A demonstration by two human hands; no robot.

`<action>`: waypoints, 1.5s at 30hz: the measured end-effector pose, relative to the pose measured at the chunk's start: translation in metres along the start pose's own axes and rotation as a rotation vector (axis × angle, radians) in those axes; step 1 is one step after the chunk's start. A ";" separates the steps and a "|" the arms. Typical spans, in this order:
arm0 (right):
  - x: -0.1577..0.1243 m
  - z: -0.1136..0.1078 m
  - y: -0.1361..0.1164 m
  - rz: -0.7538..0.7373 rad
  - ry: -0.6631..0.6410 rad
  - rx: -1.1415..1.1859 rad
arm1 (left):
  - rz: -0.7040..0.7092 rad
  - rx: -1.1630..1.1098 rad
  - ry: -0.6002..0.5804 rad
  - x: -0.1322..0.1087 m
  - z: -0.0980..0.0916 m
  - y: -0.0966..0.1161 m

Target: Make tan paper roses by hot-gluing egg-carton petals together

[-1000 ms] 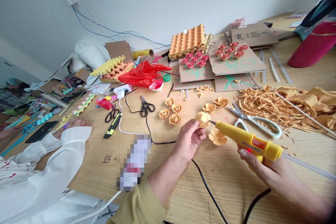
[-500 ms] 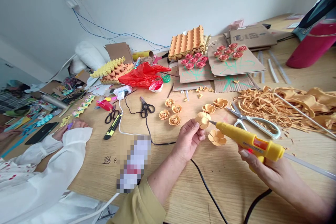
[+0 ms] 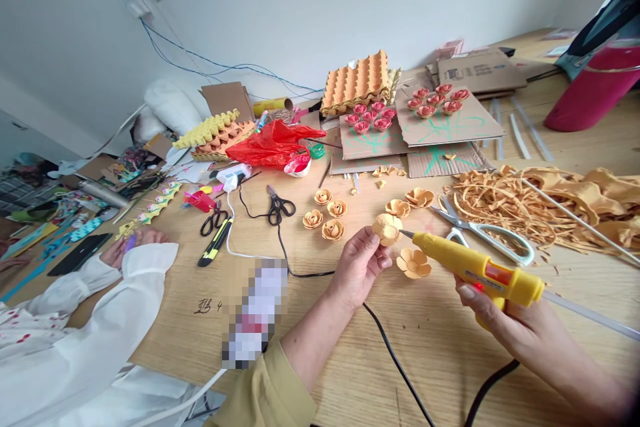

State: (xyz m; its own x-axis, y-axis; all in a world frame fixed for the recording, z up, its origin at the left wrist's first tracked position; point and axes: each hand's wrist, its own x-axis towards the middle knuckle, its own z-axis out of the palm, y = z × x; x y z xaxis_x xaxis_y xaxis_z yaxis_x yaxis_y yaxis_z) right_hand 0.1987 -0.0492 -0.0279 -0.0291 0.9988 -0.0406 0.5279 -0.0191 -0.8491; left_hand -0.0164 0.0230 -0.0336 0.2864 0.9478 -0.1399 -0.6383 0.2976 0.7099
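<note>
Wooden tabletop (image 3: 435, 347), set against a pale wall, is the surface under inspection from where I stand. Nearest, the right hand (image 3: 515, 330) is wrapped round one yellow glue gun (image 3: 475, 271); the left hand (image 3: 356, 270) pinches one orange paper cup (image 3: 387, 230) between thumb and fingers, rounded side up, above the table. The nozzle is at the cup's edge; contact cannot be confirmed. Beside the left hand lies one open blossom (image 3: 414, 263). Just beyond are two deeper petal cups (image 3: 419, 197), apparently lacking rolled centres, and, to their left, four curled flowers (image 3: 333, 229), judged complete in shape but uncoloured. One pair of white-handled scissors (image 3: 495, 237) lies by a heap of trimmings (image 3: 493, 199); two dark-handled pairs (image 3: 281, 207) lie leftward. Farther back, two cardboard sheets (image 3: 480, 130) bear seven red flowers (image 3: 436, 99) each, fourteen altogether, judged finished. Assessment: four pieces, including the one held, appear incomplete.
</note>
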 end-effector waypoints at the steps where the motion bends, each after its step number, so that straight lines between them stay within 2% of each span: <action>1: 0.000 0.000 0.000 0.005 -0.001 0.003 | 0.006 0.012 -0.004 0.000 0.000 0.000; 4: -0.001 0.000 -0.002 -0.001 -0.014 0.012 | 0.033 0.054 -0.014 0.000 0.000 0.001; 12: 0.001 -0.001 -0.010 -0.056 0.080 0.028 | 0.105 0.157 -0.053 0.001 -0.002 -0.001; 22: 0.002 -0.001 -0.006 -0.071 0.032 0.008 | 0.141 0.193 -0.033 0.001 0.000 0.003; 30: -0.001 -0.002 -0.006 -0.073 0.073 0.054 | 0.163 0.325 -0.056 0.001 -0.003 0.003; 35: -0.001 -0.003 -0.002 -0.073 0.004 0.033 | 0.220 0.426 -0.062 0.002 -0.004 0.004; 40: 0.001 -0.003 -0.010 -0.086 0.076 0.037 | 0.253 0.435 -0.053 0.001 -0.004 0.003; 45: 0.000 -0.004 0.001 -0.087 -0.018 0.007 | 0.249 0.437 -0.046 0.001 -0.003 0.003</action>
State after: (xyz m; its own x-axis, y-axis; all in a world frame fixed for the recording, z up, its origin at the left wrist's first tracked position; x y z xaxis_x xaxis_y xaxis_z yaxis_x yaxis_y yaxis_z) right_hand 0.2025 -0.0490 -0.0267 -0.0897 0.9957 0.0245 0.5163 0.0675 -0.8537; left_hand -0.0202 0.0250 -0.0338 0.2012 0.9750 0.0943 -0.3357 -0.0218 0.9417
